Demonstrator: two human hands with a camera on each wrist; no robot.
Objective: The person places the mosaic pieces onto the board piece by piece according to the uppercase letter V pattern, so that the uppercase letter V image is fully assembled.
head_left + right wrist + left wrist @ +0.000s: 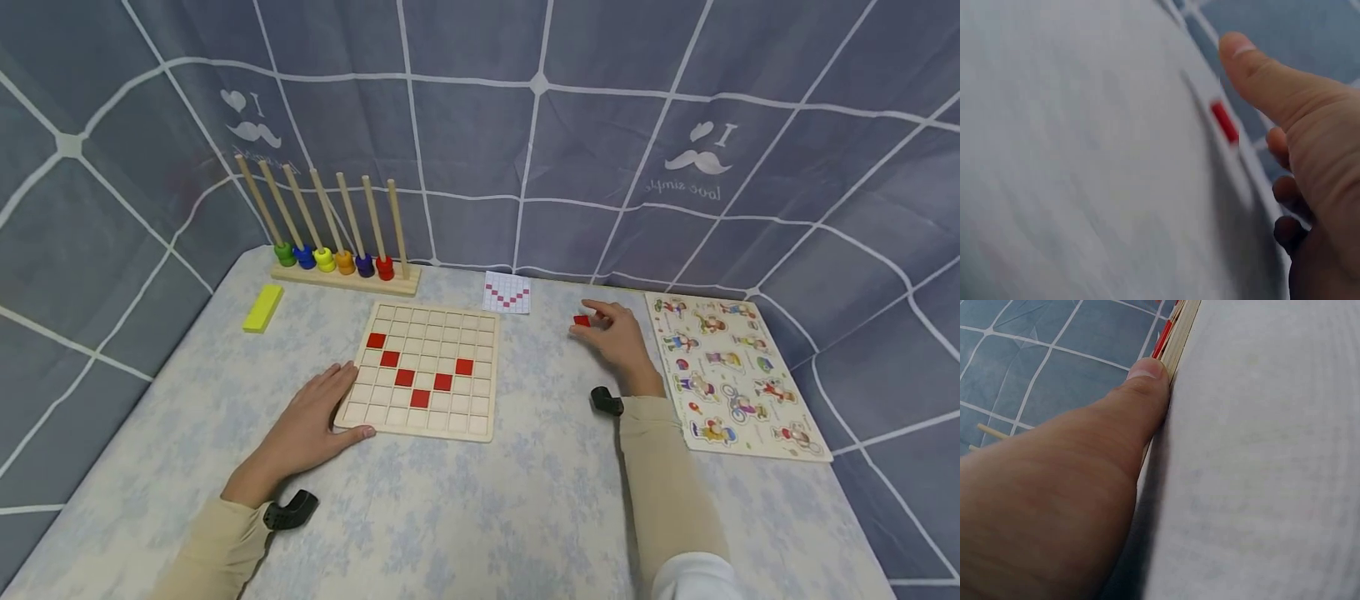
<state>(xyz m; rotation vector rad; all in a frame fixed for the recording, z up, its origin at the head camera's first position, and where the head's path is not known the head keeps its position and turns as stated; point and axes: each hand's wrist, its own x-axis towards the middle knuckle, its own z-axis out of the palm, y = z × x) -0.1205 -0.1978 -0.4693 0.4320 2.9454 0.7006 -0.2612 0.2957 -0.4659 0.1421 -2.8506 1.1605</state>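
A pale wooden grid board [487, 412] lies on the table with several red square tiles [420, 399] set in a V shape. My left hand [311, 425] rests at its lower left corner, fingers extended along the left side and thumb against the front edge; the left wrist view shows the thumb [1147, 372] touching that edge. Right of the board, my right hand [618, 337] is held around a loose red tile [581, 320], thumb and fingers spread. In the right wrist view a gap shows between the thumb [1260, 75] and this tile [1225, 122], which lies on the table.
A small card [507, 293] with a printed V pattern lies behind the board. At the back left stands a wooden peg rack [345, 281] with coloured rings, near a yellow block [263, 308]. A picture puzzle board [738, 375] lies to the right. Grey curtains enclose the table.
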